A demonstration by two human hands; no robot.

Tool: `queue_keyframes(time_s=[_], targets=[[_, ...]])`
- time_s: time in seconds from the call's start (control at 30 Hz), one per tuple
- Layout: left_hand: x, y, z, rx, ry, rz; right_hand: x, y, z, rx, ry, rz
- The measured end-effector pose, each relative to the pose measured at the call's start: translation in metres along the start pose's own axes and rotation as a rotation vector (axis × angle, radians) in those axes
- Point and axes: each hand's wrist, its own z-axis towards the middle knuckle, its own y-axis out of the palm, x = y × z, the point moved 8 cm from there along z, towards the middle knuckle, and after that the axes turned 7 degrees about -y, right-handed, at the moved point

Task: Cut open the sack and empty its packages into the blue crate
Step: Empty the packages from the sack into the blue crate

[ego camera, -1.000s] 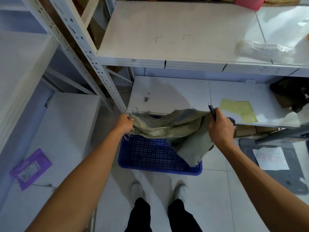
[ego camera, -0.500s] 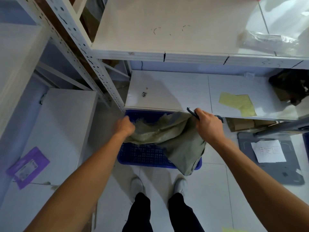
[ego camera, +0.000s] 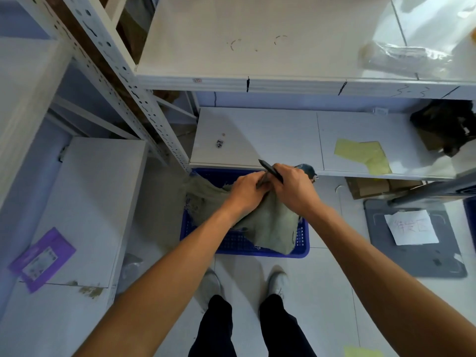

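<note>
A limp grey-green woven sack (ego camera: 270, 222) hangs folded over the blue crate (ego camera: 302, 247), which stands on the floor under the lowest shelf. My left hand (ego camera: 247, 189) and my right hand (ego camera: 293, 188) meet above the crate, both gripping the sack's upper edge. My right hand also holds a thin dark cutter (ego camera: 269, 167), its tip pointing up and left. Most of the crate's inside is hidden by the sack; no packages show in it.
White metal shelving surrounds the spot: a low shelf (ego camera: 257, 135) just behind the crate with a small metal bit and yellow paper (ego camera: 363, 155), and a side shelf with a purple package (ego camera: 41, 258). A grey mat with a paper sheet (ego camera: 410, 228) lies right. My feet stand just before the crate.
My left hand moved right along the sack and now meets my right hand, so the sack went from stretched wide to bunched and folded. Both hands sank slightly toward the crate.
</note>
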Motion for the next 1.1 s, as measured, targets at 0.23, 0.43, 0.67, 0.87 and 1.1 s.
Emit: queue_keyframes(time_s=[0.23,0.43,0.67,0.87,1.1], targets=[[-0.011,-0.005,-0.001,-0.037,0.030,-0.019,0.082,-0.001,-0.056,0.364,0.475,0.149],[-0.028,0.001,0.005,-0.041,0.074,-0.020,0.131,0.074,-0.073,0.297,0.677,0.255],[-0.041,-0.004,0.005,-0.062,0.087,-0.036,0.144,0.114,-0.036,0.222,0.675,0.525],[-0.066,-0.011,0.005,-0.036,-0.012,-0.064,0.103,0.091,-0.011,0.169,0.410,0.541],[-0.102,-0.027,0.012,0.110,-0.090,0.066,0.087,0.068,-0.035,0.258,0.365,0.211]])
